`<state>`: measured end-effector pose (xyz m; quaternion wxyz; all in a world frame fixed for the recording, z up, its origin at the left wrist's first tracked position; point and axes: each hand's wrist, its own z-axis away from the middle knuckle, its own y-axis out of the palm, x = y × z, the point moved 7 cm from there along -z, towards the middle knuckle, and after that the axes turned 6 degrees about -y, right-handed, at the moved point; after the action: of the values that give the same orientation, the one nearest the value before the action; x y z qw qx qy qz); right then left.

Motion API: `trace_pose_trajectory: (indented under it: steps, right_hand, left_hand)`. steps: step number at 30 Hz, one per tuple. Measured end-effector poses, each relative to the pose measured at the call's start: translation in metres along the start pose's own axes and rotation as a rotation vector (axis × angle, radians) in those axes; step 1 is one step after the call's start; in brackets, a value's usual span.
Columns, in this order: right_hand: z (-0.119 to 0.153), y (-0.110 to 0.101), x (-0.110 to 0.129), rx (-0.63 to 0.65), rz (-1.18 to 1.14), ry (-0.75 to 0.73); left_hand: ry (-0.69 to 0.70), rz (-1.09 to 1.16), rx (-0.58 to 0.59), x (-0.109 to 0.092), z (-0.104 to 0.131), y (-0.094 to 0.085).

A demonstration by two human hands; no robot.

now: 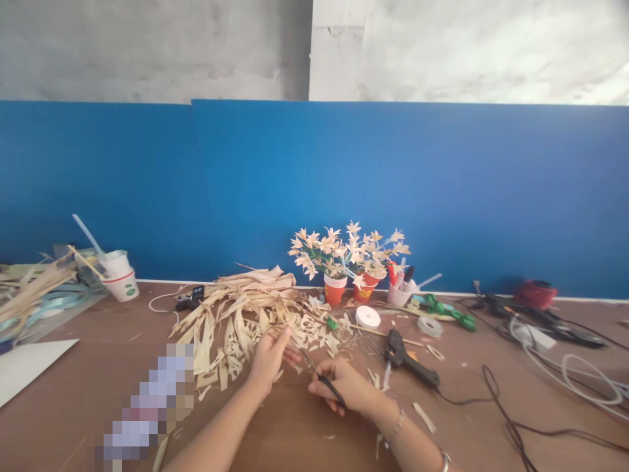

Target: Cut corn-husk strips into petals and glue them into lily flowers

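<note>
My right hand [339, 387] is closed around the dark handles of a pair of scissors [330, 388]. The blades point up and left, reaching close to the fingers of my left hand [270, 357]. That left hand is pinched closed, and whatever lies between its fingertips is too small to make out. Just beyond both hands spreads a heap of pale dried husks [230, 314], with many cut pieces [314, 334] along its near side. Two red cups [335, 292] behind the heap hold bunches of pale husk flowers [329, 246].
A black glue gun [405, 360] lies to the right, its cord trailing across the table. White tape [367, 317] and a clear tape roll [429, 326] sit behind it. White cables [580, 377] coil at far right. A paper cup [122, 286] stands at left, near a white sheet [29, 367].
</note>
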<state>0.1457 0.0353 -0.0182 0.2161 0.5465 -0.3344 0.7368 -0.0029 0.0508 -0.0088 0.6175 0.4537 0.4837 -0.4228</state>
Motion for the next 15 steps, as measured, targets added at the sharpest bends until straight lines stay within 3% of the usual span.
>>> trace_pose_trajectory:
  steps: [15]
  right_hand:
    - [-0.0011,-0.0001,-0.0039,-0.003,0.005,0.029]
  left_hand:
    - [-0.034,0.007,0.015,-0.0024,0.0021,0.0022]
